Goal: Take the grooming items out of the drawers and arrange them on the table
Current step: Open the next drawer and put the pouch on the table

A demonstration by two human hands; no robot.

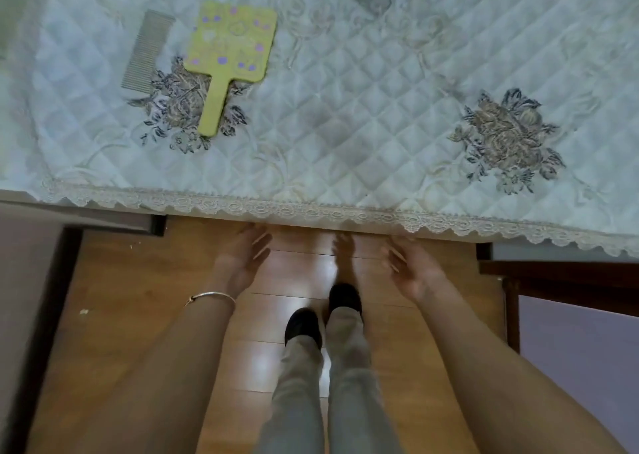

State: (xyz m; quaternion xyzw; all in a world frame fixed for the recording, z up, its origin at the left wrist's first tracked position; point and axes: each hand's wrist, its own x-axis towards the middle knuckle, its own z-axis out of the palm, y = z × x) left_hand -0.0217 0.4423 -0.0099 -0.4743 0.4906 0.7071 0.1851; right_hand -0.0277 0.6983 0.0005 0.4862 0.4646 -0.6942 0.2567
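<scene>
A grey fine-toothed comb [147, 50] lies on the table [345, 125] at the far left. Right beside it lies a yellow-green hand mirror [230, 45] with purple dots, its handle pointing toward me. Both rest on the quilted white tablecloth. My left hand [242, 258] and my right hand [411, 267] are held just below the table's lace edge, palms facing each other, fingers straight, holding nothing. No drawer interior shows.
The lace trim [311, 211] hangs over the table's front edge. Below is a wooden floor [138, 298] with my legs and dark shoes [321, 315]. Dark wooden furniture edges stand at left [52, 298] and right [518, 280].
</scene>
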